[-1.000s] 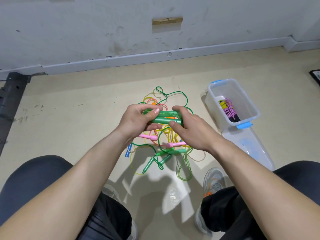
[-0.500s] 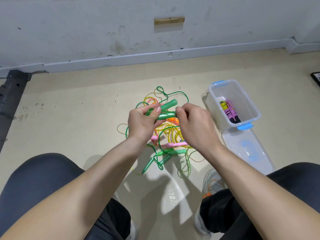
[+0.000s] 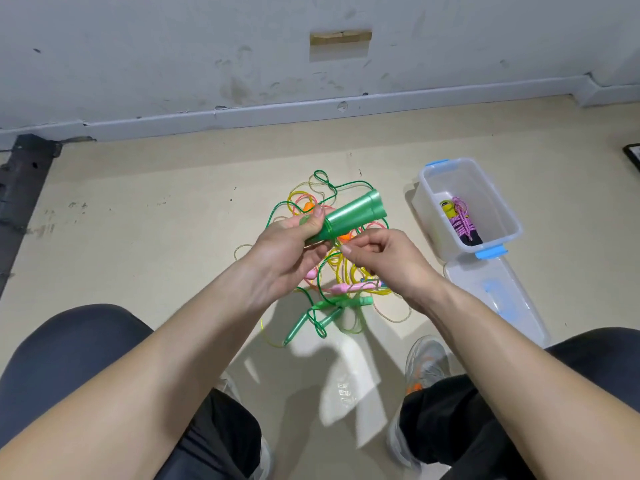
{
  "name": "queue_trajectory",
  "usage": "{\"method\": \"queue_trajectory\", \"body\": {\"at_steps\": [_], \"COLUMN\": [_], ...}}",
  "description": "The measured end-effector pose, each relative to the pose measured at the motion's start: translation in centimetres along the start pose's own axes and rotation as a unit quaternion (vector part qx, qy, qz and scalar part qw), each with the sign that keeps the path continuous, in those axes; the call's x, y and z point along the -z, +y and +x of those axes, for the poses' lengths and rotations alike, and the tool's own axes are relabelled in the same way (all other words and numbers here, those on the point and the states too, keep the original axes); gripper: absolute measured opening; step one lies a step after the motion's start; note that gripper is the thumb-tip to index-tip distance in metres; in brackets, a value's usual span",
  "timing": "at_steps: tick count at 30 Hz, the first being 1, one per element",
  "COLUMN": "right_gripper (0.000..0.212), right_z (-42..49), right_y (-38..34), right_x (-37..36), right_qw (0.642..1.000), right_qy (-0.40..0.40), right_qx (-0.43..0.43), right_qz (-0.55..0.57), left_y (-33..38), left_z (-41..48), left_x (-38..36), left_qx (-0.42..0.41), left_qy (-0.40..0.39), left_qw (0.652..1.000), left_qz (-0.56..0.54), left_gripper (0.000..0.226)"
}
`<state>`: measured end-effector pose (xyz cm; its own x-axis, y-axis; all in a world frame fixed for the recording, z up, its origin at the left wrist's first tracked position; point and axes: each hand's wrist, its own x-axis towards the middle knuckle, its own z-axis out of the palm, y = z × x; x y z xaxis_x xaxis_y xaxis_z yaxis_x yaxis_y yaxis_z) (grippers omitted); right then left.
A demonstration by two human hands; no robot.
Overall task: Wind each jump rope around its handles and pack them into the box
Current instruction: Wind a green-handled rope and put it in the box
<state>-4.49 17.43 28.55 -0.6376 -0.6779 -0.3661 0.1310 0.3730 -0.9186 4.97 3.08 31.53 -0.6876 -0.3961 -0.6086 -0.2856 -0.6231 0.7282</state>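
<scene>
Beige floor (image 3: 156, 237), scuffed grey wall (image 3: 173, 46) with a baseboard behind it, dark metal rail (image 3: 24, 174) along the far left edge. Your knees in dark trousers sit at both lower corners, and one grey shoe (image 3: 427, 362) with orange trim shows by the right knee. Your left hand (image 3: 287, 247) is wrapped around the narrow end of the pair of green handles (image 3: 349, 216), thumb on top. The handles lie side by side, wide ends tilted up and to the right, above the pile. Your right hand (image 3: 384, 258) has its fingers curled, with thumb and forefinger pinching the green cord (image 3: 319, 271) just below the handles' narrow end. The cord drops from there in a loop into the rope pile (image 3: 349, 275). The pile is on the floor directly under your hands: tangled yellow, green and pink cords, loose green handles at its near edge and pink handles just above those. The clear box (image 3: 426, 209) with blue latches stands to the right of the pile, apart from it. It holds one wound rope (image 3: 462, 221), pink cord around yellow and black handles. The clear lid (image 3: 495, 299) lies flat on the floor against the box's near end.
</scene>
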Motion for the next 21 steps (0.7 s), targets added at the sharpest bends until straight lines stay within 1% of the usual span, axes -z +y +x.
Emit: {"method": "queue_trajectory", "body": {"at_steps": [2, 3, 4, 6, 8, 10, 11, 12, 14, 15, 18, 20, 21], "right_gripper": [0.014, 0.012, 0.004, 0.015, 0.011, 0.017, 0.025, 0.027, 0.018, 0.015, 0.016, 0.016, 0.016], "right_z": [0.0, -0.1, -0.2, -0.4, -0.5, -0.6, -0.5, -0.4, -0.4, -0.5, -0.6, -0.7, -0.8], "right_y": [0.0, -0.1, -0.2, -0.4, -0.6, -0.8, -0.8, -0.8, -1.0, -1.1, -1.5, -1.9, -2.2], "right_x": [0.4, 0.6, 0.9, 1.4, 1.7, 1.9, 2.0, 2.1, 2.7, 3.0, 3.4, 3.3, 3.1], "right_qw": [0.999, 0.998, 0.996, 0.994, 0.990, 0.989, 0.991, 0.992, 0.994, 0.992, 0.986, 0.984, 0.986], "right_qy": [-0.043, -0.060, -0.078, -0.106, -0.131, -0.140, -0.131, -0.119, -0.110, -0.119, -0.147, -0.156, -0.154], "right_qx": [0.003, 0.009, 0.014, 0.037, 0.049, 0.037, 0.030, 0.025, 0.012, 0.003, -0.037, -0.043, -0.038], "right_qz": [0.022, 0.028, 0.028, 0.012, -0.013, -0.013, -0.012, -0.012, 0.008, 0.032, 0.073, 0.070, 0.050], "left_y": [0.1, 0.2, 0.4, 0.7, 0.9, 0.9, 0.9, 0.9, 1.0, 1.2, 1.6, 1.7, 1.6], "left_z": [0.0, 0.0, -0.1, -0.3, -0.6, -0.9, -1.0, -1.2, -1.4, -1.4, -1.7, -1.7, -1.8], "left_x": [0.4, 0.7, 0.9, 1.5, 1.9, 2.0, 2.1, 2.1, 2.3, 2.4, 2.5, 2.4, 2.2], "left_qx": [0.012, 0.013, 0.013, 0.015, 0.019, 0.018, 0.017, 0.016, 0.005, -0.008, -0.084, -0.142, -0.163], "left_qy": [-0.049, -0.071, -0.092, -0.126, -0.150, -0.167, -0.175, -0.183, -0.191, -0.188, -0.157, -0.130, -0.117], "left_qw": [0.999, 0.997, 0.996, 0.992, 0.987, 0.981, 0.979, 0.977, 0.973, 0.969, 0.941, 0.918, 0.911], "left_qz": [-0.004, -0.006, -0.005, 0.014, 0.055, 0.092, 0.103, 0.109, 0.131, 0.158, 0.288, 0.348, 0.362], "left_gripper": [0.024, 0.025, 0.026, 0.031, 0.028, 0.025, 0.024, 0.022, 0.018, 0.016, 0.011, 0.019, 0.023]}}
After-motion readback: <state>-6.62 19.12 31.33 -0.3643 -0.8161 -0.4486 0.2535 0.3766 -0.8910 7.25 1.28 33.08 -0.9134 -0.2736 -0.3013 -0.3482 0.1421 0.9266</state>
